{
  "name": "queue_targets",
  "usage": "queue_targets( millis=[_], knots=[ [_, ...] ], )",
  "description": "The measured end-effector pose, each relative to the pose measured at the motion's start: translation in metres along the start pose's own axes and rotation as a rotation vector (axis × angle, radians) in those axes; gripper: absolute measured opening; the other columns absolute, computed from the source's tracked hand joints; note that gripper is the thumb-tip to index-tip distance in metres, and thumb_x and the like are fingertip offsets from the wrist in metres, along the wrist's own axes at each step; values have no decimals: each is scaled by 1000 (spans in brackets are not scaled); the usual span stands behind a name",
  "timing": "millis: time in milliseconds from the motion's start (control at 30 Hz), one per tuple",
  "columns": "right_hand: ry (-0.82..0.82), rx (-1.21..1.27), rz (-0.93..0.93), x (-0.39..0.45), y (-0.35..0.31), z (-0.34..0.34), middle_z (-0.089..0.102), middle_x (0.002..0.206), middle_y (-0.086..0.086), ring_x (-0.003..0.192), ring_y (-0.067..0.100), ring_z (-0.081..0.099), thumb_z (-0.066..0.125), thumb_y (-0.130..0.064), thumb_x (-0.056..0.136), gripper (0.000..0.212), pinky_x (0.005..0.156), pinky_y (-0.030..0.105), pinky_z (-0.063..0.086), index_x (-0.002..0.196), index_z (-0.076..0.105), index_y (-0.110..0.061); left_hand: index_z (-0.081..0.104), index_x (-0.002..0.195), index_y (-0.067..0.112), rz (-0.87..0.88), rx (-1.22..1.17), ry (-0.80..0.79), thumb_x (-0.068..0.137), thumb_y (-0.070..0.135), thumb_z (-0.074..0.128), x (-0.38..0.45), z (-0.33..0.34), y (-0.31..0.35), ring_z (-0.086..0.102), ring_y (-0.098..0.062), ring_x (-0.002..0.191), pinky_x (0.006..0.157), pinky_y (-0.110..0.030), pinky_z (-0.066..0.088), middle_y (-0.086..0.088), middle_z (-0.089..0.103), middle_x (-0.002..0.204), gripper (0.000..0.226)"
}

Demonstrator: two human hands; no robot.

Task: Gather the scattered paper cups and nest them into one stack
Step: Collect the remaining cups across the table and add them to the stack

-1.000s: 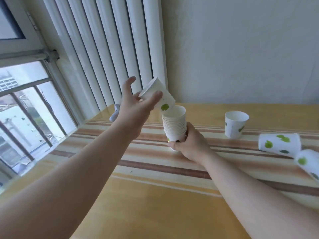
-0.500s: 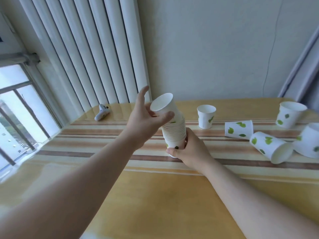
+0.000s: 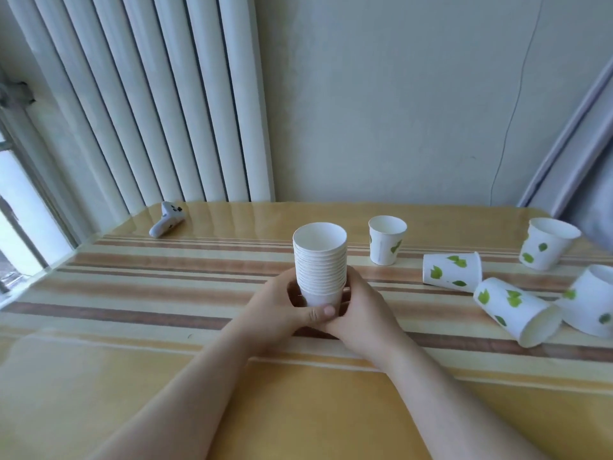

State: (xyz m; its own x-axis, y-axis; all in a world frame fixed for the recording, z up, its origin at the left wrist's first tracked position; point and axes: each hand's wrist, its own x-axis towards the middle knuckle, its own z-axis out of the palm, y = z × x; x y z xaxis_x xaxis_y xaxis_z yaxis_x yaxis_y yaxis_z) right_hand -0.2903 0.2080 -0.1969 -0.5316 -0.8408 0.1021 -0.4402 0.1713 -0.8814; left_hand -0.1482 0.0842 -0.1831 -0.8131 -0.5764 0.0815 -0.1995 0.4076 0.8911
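Stack: upright at mid-table, many white cups nested, rims showing as tight rings, mouth open upward.
Left hand: curled round the stack's base from the left, thumb across the front of the bottom cup.
Right hand: curled round the same base from the right, fingers mostly hidden behind it.
Loose cups: five in view, all well apart from the stack on its right.
Upright cup: nearest, standing beside the stack toward the wall.
Tipped cup: on its side, base toward the stack.
Second tipped cup: on its side, mouth toward the table's near edge, touching or just beside the first.
Far cup: upright near the right corner.
Edge cup: cut off by the frame; its pose is unclear.
Progress: most of the nesting looks done; five cups are left to gather.
Other: small white gadget at the far left corner.
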Motion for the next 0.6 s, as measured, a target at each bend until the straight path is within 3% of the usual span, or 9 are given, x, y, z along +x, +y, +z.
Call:
queue_targets(
  millis=[67,133,233,333,400,500,600],
  knots=[
    [-68,-33,24,1,0,-4,77,103,-21,94,-4,73,83,-27,77,60,82,27,63,120,55,-58,75,125,34,1,6,33,80,38,98,1,0,-3,77,-6,115,107,-46,60,15,84,118,51],
    [-111,38,43,4,0,-9,77,112,-17,96,5,76,72,-7,80,64,81,36,65,122,60,-54,74,124,34,18,20,69,80,37,97,3,0,-5,77,-2,111,102,-39,62,17,83,115,50],
    [147,305,144,17,-5,-21,73,114,-4,89,21,70,59,6,83,55,78,43,59,116,71,-36,70,109,38,31,110,217,75,44,93,7,-3,-11,72,5,95,83,-20,56,24,79,100,42],
    [506,125,122,45,-13,-51,65,106,-4,87,20,62,62,-4,87,36,72,32,48,110,67,-31,66,102,44,34,126,326,77,44,93,10,-6,-14,67,7,88,71,-8,45,26,75,93,37],
    [593,-40,95,66,-16,-68,56,126,0,107,23,59,67,-12,86,45,84,30,44,126,62,-33,69,105,42,33,95,361,78,43,93,12,-7,-16,69,0,92,77,-18,50,18,78,94,37],
    [514,-307,174,95,-15,-79,36,155,8,139,35,40,76,-29,88,78,102,31,37,157,40,-34,72,111,40,39,64,360,77,43,94,14,-7,-20,71,-6,96,83,-30,56,19,78,95,41],
    [357,-354,253,110,-12,-76,38,161,12,144,39,40,76,-44,87,97,114,42,39,167,22,-35,71,119,46,54,56,340,77,43,91,14,-8,-21,68,-9,102,85,-34,55,17,75,100,47]
  ],
)
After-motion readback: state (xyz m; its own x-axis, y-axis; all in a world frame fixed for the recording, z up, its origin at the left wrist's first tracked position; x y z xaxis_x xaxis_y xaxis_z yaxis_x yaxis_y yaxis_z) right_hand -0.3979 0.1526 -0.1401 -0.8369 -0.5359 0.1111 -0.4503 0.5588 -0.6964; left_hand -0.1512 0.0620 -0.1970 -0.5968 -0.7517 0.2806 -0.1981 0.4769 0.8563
